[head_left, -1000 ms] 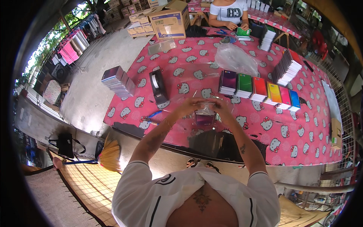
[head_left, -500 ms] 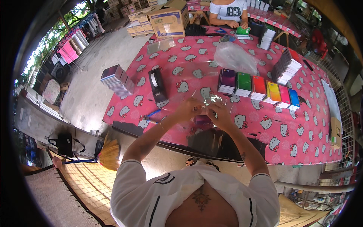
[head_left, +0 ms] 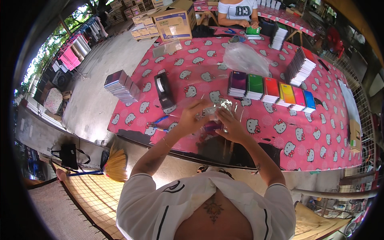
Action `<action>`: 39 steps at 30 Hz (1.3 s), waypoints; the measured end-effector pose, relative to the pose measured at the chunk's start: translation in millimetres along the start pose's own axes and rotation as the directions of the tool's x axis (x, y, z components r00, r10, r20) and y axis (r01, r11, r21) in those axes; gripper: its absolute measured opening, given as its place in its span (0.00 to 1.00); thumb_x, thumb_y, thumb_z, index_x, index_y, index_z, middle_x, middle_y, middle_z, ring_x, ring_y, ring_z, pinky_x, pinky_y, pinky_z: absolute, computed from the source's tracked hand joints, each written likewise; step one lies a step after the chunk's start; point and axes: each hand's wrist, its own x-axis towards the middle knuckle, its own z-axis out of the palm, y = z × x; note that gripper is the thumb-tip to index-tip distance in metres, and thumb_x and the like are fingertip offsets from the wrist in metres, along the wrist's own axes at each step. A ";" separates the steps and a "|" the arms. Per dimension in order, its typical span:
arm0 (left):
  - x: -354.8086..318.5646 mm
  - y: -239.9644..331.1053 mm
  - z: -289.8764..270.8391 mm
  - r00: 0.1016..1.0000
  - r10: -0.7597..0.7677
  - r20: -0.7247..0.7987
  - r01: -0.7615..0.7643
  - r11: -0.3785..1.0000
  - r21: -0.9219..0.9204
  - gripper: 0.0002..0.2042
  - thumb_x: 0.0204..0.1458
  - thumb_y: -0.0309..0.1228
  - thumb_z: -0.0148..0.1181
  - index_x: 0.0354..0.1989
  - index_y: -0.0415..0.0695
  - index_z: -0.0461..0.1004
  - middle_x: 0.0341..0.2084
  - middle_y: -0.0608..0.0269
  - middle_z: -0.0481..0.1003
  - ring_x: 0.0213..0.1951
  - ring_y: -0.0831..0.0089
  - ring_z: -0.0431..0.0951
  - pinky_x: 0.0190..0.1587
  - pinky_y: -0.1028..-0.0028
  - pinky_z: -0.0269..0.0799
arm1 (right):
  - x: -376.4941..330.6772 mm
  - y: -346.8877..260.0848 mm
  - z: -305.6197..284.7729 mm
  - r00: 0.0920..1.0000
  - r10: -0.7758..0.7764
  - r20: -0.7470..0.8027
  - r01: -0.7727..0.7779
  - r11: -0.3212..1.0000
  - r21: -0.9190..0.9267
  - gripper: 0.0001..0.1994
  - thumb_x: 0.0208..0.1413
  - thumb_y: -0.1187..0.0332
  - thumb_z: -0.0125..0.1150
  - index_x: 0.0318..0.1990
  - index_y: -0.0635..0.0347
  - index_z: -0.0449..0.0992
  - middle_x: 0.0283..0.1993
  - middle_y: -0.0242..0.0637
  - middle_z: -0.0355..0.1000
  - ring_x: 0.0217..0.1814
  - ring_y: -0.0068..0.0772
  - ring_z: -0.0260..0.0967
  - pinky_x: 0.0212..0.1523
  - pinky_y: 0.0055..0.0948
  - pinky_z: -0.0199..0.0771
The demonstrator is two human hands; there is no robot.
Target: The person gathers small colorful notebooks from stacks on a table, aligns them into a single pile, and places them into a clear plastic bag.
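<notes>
A purple notebook (head_left: pixel 212 126) lies at the table's near edge with a shiny clear plastic sleeve (head_left: pixel 228 105) at its far end. My left hand (head_left: pixel 193 117) is at the left of the sleeve, thumb and fingers apart and curved, with nothing plainly gripped. My right hand (head_left: pixel 231 126) rests over the sleeve and the notebook's right side, fingers stretched out and pressing down. Between the hands the notebook is partly hidden, and I cannot tell how far it sits inside the sleeve.
A black tape dispenser (head_left: pixel 165 91) and blue-handled pliers (head_left: pixel 161 121) lie left of my hands, beyond them a notebook stack (head_left: pixel 121 87). Colored notebook stacks (head_left: pixel 255 86) line the right, below a plastic bag (head_left: pixel 246 58). A person (head_left: pixel 239 14) handles a green notebook across the table.
My fingers have gone from pinching the sleeve to a looser pose: the left thumb and fingers have spread, and the right fingers have flattened over the plastic.
</notes>
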 end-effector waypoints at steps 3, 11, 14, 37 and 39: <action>-10.8 -5.1 -0.4 0.988 0.062 0.145 -0.094 0.969 0.227 0.42 0.47 0.41 0.70 0.70 0.44 0.56 0.50 0.50 0.77 0.61 0.50 0.70 0.66 0.49 0.56 | 7.4 -8.4 -7.9 0.985 0.128 -0.119 -0.111 0.984 0.141 0.44 0.50 0.50 0.70 0.71 0.57 0.57 0.73 0.48 0.54 0.75 0.53 0.50 0.72 0.49 0.50; -11.8 -34.0 16.9 0.971 0.090 0.223 -0.128 0.978 0.164 0.26 0.47 0.36 0.70 0.55 0.41 0.73 0.45 0.56 0.79 0.48 0.53 0.79 0.58 0.55 0.68 | 27.5 12.8 -10.5 0.999 -0.026 -0.030 0.028 0.998 0.054 0.27 0.50 0.58 0.70 0.56 0.58 0.74 0.57 0.43 0.71 0.62 0.50 0.65 0.63 0.44 0.64; -16.5 -31.4 25.0 0.982 0.154 0.113 -0.166 0.980 0.110 0.14 0.46 0.30 0.70 0.41 0.41 0.78 0.38 0.57 0.80 0.39 0.58 0.81 0.43 0.62 0.75 | 25.3 12.0 -3.9 0.999 -0.034 -0.028 0.035 0.998 0.053 0.20 0.50 0.61 0.70 0.50 0.57 0.78 0.50 0.39 0.73 0.56 0.47 0.69 0.58 0.44 0.67; 45.9 -26.1 -0.9 0.884 -0.209 0.418 0.227 0.974 0.006 0.19 0.48 0.43 0.71 0.42 0.44 0.78 0.34 0.61 0.79 0.41 0.71 0.78 0.43 0.65 0.71 | 43.3 -9.6 -7.4 0.975 0.149 -0.164 -0.126 0.982 0.139 0.18 0.47 0.63 0.73 0.43 0.59 0.76 0.46 0.38 0.72 0.47 0.44 0.74 0.48 0.38 0.74; 42.7 -24.2 -0.8 0.916 -0.233 0.326 0.272 0.959 -0.078 0.20 0.48 0.44 0.71 0.42 0.42 0.78 0.36 0.60 0.79 0.42 0.69 0.78 0.43 0.64 0.71 | 43.1 -12.6 -11.9 0.978 0.144 -0.150 -0.121 0.981 0.151 0.16 0.46 0.64 0.73 0.41 0.60 0.77 0.45 0.38 0.73 0.44 0.44 0.74 0.45 0.38 0.75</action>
